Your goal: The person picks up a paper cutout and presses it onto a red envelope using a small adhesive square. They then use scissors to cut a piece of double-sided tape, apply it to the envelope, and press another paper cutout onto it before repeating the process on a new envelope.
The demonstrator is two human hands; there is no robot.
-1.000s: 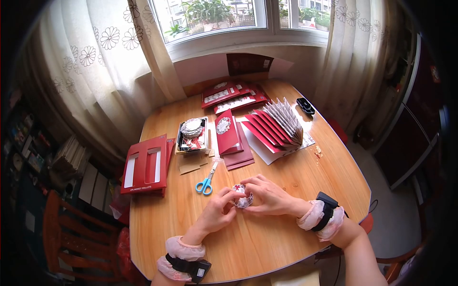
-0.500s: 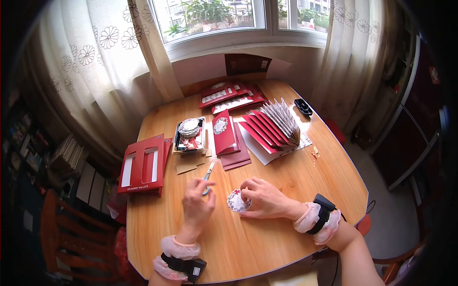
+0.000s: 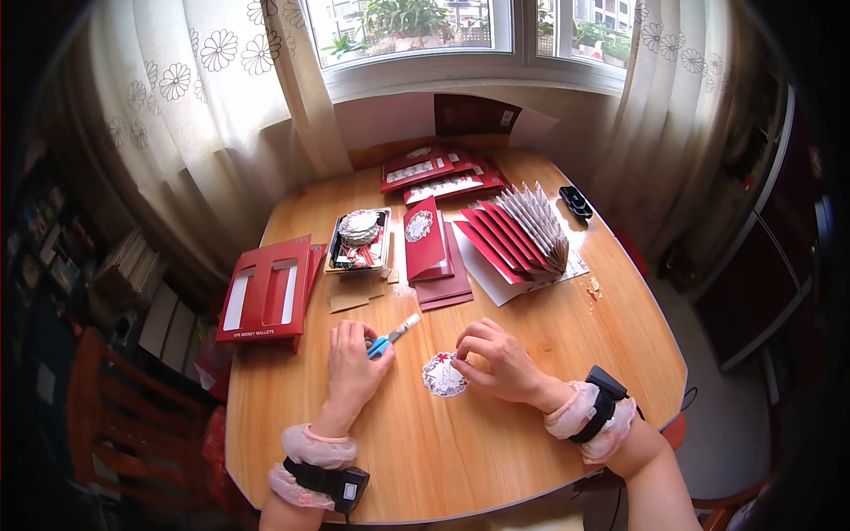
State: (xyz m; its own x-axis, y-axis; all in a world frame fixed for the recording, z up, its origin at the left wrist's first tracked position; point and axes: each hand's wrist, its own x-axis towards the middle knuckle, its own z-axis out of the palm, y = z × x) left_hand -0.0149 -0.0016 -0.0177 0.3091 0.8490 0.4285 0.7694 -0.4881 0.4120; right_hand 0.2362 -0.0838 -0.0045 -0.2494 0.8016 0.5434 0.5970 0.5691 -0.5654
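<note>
- Wood table [image 3: 531, 442] is taking up most of the view, w/ craft stuff spreading over its far half.
- Red wallet pack [image 3: 266, 296] is lying flat at the far-left edge, white window strips facing up.
- Red envelopes [image 3: 509, 234] are standing fanned out at far right, on a white sheet.
- Dark-red card stack [image 3: 434, 270] is lying just left of the fan; the top card is showing a white lace oval.
- Tray [image 3: 359, 239] is sitting btwn wallet pack & card stack, holding lace rounds.
- R hand [image 3: 496, 363] is resting near centre-right, fingertips pinching the right edge of the paper doily [image 3: 441, 377] & pressing it to the tabletop, so it's grasping the doily.
- L hand [image 3: 352, 367] is resting near centre-left, fingers curling round the blue handles of the scissors [image 3: 390, 336], gripping them.
- Paper doily is lying flat on the wood near centre, btwn the two hands: touching R fingertips, apart from L hand. It's white lace w/ a red pattern.
- Scissors are lying low on the table, handles in the L hand, blades together & pointing far-right, just left of the doily, not touching it.
- Black device [image 3: 575, 202] is sitting at the far-right rim, beyond the fan.
</note>
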